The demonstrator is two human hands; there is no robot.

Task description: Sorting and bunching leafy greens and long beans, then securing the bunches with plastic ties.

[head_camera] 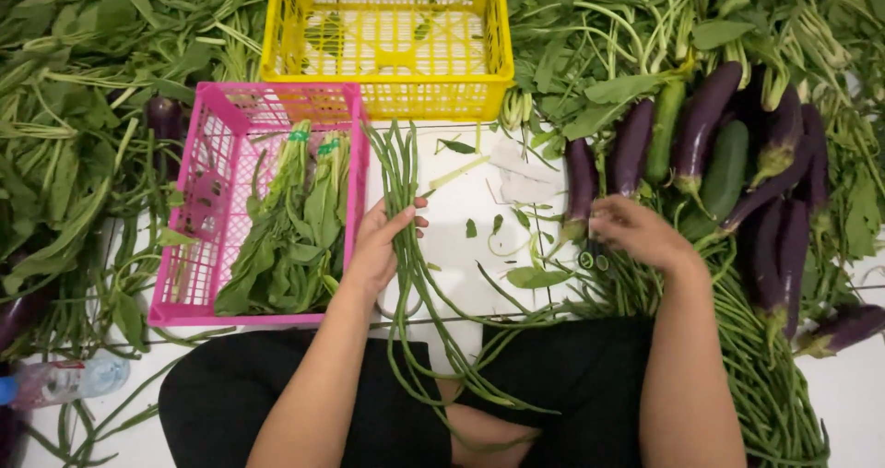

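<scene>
My left hand [380, 247] clasped a bunch of long beans [406, 210] beside the pink basket [198, 274]; my right hand [636, 233], fingers curled, picked among beans on the floor. Loosely held, strands could slip free.

Left hand [383, 247] gripping a bunch of long beans [406, 237] beside the pink crate [198, 288] of bundled leafy greens [295, 237] — right hand [636, 233] reaching into loose beans [756, 367] just below purple eggplants [701, 122]; yellow crate [387, 90] sitting behind.

A clear plastic bottle [69, 379] with a blue cap lies bottom left.
</scene>
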